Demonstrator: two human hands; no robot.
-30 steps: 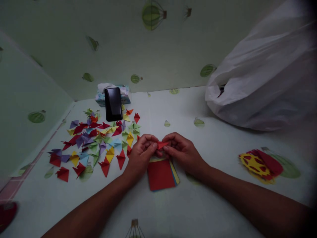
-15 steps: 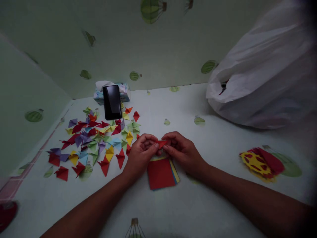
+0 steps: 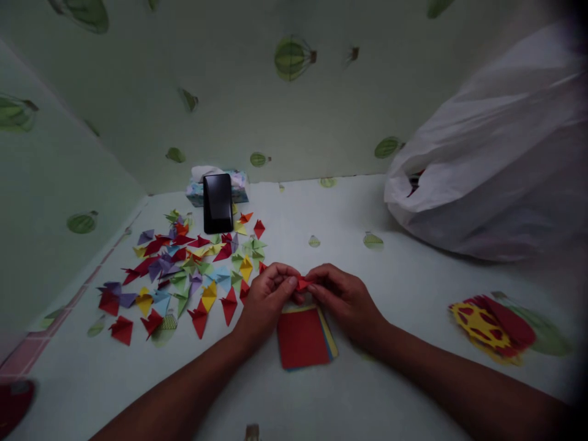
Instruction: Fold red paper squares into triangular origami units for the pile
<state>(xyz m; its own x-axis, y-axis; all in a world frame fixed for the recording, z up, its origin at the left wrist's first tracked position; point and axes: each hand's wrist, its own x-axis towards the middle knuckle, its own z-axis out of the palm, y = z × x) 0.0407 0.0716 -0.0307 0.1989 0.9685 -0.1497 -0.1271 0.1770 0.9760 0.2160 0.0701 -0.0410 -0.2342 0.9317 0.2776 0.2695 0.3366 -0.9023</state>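
Note:
A small folded piece of red origami paper [image 3: 302, 284] is pinched between my two hands at the middle of the view. My left hand [image 3: 271, 294] grips its left side with thumb and fingers, and my right hand [image 3: 342, 297] pinches its right side; fingers partly cover it. Just below them lies a stack of square paper [image 3: 304, 338], red on top with blue and yellow edges fanned out at the right. To the left, many folded paper cranes [image 3: 199, 318] in red, yellow, green, purple and blue are spread over the surface.
A black phone [image 3: 217, 205] leans against a tissue box [image 3: 239, 187] behind the cranes. At the right back bulges a white plastic bag [image 3: 468, 196]. Yellow and red paper cut-outs [image 3: 482, 324] lie at the right. A dark red object [image 3: 16, 404] shows at the lower left edge.
The whole scene sits slightly lower in the view, as the camera has tilted up. Both hands still hold the red paper, with the right fingers shifted a little along it.

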